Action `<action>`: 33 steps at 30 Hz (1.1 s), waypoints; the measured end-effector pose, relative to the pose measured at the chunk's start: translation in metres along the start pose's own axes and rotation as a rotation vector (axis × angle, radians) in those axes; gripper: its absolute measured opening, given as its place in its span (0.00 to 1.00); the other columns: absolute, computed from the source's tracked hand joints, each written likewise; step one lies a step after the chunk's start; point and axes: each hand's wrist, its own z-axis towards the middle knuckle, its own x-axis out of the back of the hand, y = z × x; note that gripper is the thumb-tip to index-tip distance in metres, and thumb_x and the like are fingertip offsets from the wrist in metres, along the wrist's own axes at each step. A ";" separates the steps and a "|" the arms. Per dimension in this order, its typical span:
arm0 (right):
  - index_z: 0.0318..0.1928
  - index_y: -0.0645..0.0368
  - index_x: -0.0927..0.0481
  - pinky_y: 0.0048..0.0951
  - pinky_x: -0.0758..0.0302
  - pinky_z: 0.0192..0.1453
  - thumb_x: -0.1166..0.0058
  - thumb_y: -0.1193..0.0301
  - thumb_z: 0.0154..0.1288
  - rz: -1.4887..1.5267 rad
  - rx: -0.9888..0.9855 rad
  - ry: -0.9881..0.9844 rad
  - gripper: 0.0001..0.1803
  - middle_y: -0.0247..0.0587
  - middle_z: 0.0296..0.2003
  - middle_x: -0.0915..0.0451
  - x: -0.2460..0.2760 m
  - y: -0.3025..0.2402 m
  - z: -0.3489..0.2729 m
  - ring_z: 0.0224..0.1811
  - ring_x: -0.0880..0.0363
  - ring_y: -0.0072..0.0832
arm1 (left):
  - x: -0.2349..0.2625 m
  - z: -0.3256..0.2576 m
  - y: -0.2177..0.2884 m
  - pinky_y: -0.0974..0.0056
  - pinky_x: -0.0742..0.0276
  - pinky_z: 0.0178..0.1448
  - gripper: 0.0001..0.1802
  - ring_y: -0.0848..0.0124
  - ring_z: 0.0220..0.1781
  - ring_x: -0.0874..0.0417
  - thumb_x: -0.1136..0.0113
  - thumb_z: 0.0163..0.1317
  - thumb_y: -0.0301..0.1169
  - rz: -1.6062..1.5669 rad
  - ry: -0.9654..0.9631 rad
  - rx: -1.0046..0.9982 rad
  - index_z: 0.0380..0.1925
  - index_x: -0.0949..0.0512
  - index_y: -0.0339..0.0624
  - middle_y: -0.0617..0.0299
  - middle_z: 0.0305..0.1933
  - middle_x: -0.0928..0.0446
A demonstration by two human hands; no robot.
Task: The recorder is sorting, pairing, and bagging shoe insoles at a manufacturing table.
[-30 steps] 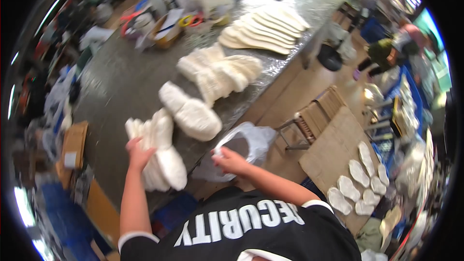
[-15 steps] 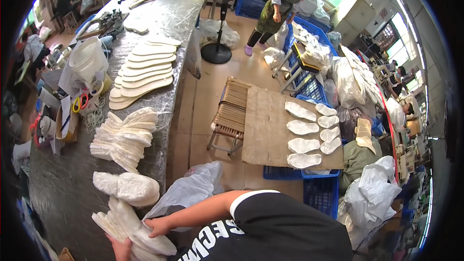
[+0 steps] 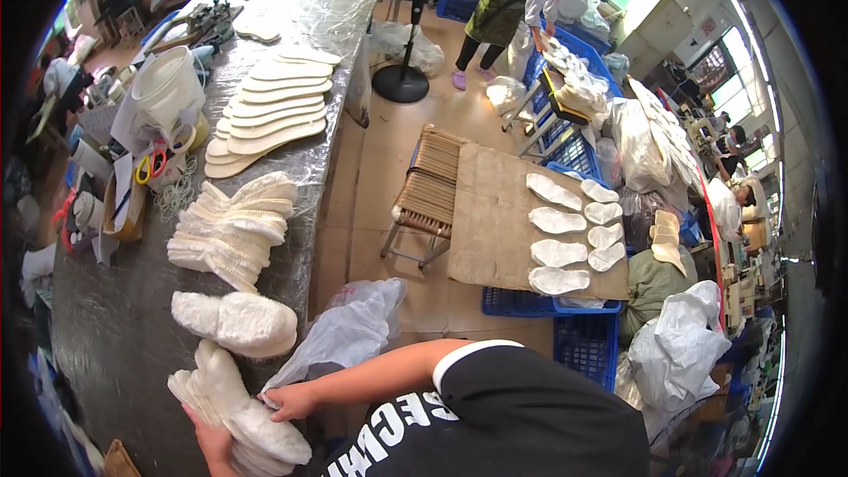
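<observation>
A stack of fluffy white insoles (image 3: 252,415) lies on the dark table at my lower left. Against the stack's left side, my left hand (image 3: 210,440) is closed round its edge, with part of the fingers hidden. My right hand (image 3: 293,400) is at the stack's right side, fingers pinched on the edge of a translucent white plastic bag (image 3: 353,322). The bag hangs beside the table edge. Just beyond lies another fluffy pile of insoles (image 3: 234,322), then a larger bundle of fleecy insoles (image 3: 234,234) standing on edge.
Flat cream insoles (image 3: 274,110) overlap farther up the table (image 3: 115,327). Left stand a white bucket (image 3: 168,84) and scissors (image 3: 150,166). Right are a woven stool (image 3: 428,190) and cardboard (image 3: 490,221) bearing white insoles, over blue crates (image 3: 586,344). Another person (image 3: 508,13) bends near a fan (image 3: 402,79).
My right hand has shifted from over the stack toward its right edge, by the bag. My left hand has moved up along the stack's side. The other person has bent toward the crates.
</observation>
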 end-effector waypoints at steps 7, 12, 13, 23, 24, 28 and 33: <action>0.62 0.62 0.34 0.36 0.22 0.44 0.53 0.56 0.69 -0.106 -0.033 0.217 0.28 0.58 0.52 0.31 0.016 -0.054 -0.078 0.41 0.20 0.40 | 0.008 -0.005 -0.014 0.59 0.39 0.69 0.69 0.56 0.67 0.34 0.24 0.37 0.34 0.077 0.041 0.092 0.73 0.65 0.42 0.47 0.69 0.40; 0.65 0.61 0.37 0.31 0.24 0.47 0.52 0.64 0.70 -0.023 0.001 0.119 0.27 0.51 0.52 0.35 0.009 -0.050 -0.082 0.38 0.23 0.29 | -0.027 -0.037 0.023 0.53 0.30 0.62 0.66 0.45 0.59 0.27 0.27 0.41 0.40 0.756 0.124 0.163 0.73 0.64 0.51 0.38 0.63 0.36; 0.64 0.62 0.36 0.31 0.23 0.46 0.52 0.65 0.70 -0.015 0.008 0.120 0.26 0.50 0.51 0.33 0.007 -0.047 -0.082 0.37 0.22 0.28 | -0.027 -0.038 0.022 0.52 0.29 0.60 0.65 0.44 0.57 0.26 0.28 0.41 0.42 0.649 0.076 0.187 0.73 0.64 0.52 0.37 0.62 0.36; 0.43 0.65 0.29 0.29 0.25 0.30 0.51 0.67 0.68 0.032 -0.126 0.520 0.12 0.42 0.34 0.28 0.072 -0.055 -0.199 0.27 0.24 0.25 | -0.010 -0.067 0.038 0.64 0.35 0.65 0.51 0.65 0.61 0.28 0.31 0.52 0.26 -0.376 0.016 0.049 0.72 0.52 0.42 0.53 0.63 0.31; 0.51 0.63 0.32 0.28 0.25 0.30 0.52 0.67 0.70 0.010 -0.145 0.445 0.15 0.43 0.45 0.35 0.083 -0.058 -0.211 0.31 0.24 0.26 | -0.005 -0.078 0.026 0.64 0.34 0.64 0.48 0.66 0.59 0.28 0.30 0.52 0.28 -0.646 -0.034 0.093 0.70 0.47 0.40 0.54 0.62 0.29; 0.58 0.60 0.36 0.23 0.27 0.27 0.59 0.70 0.72 -0.019 -0.075 0.380 0.17 0.40 0.54 0.38 0.106 -0.060 -0.245 0.36 0.22 0.23 | -0.030 -0.131 -0.015 0.63 0.33 0.63 0.43 0.68 0.58 0.27 0.29 0.52 0.30 -0.939 -0.176 0.091 0.67 0.40 0.38 0.56 0.60 0.28; 0.63 0.60 0.41 0.20 0.29 0.27 0.62 0.68 0.74 0.014 -0.047 0.320 0.20 0.41 0.58 0.37 0.117 -0.055 -0.272 0.38 0.23 0.22 | -0.090 -0.185 -0.024 0.62 0.32 0.62 0.39 0.69 0.56 0.27 0.28 0.51 0.31 -0.929 -0.504 -0.115 0.63 0.34 0.37 0.57 0.58 0.26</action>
